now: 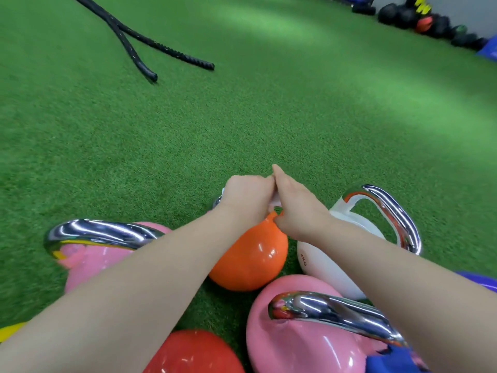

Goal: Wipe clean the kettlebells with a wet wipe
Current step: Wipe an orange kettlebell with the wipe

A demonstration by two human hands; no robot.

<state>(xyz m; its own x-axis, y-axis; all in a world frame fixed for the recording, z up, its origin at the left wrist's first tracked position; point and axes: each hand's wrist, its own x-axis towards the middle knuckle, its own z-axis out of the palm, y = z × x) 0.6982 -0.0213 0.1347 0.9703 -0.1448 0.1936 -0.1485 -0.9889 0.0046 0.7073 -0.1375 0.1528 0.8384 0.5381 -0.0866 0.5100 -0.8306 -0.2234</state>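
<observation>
An orange kettlebell (250, 259) stands on the green turf in the middle of a cluster of kettlebells. My left hand (247, 195) is curled in a fist round its chrome handle, which is mostly hidden. My right hand (293, 208) presses against the left one and pinches a small white wet wipe (274, 203) at the handle. Around it stand a white kettlebell (336, 254) on the right, a pink kettlebell (88, 259) on the left, a second pink kettlebell (301, 337) near me, and a red kettlebell (193, 354) at the bottom edge.
Two black battle ropes (139, 41) lie on the turf at the far left. Dark medicine balls (419, 20) line the wall at the far right. A blue object (387, 359) and a purple one (478, 281) sit at the lower right, and something yellow (10, 332) at the lower left.
</observation>
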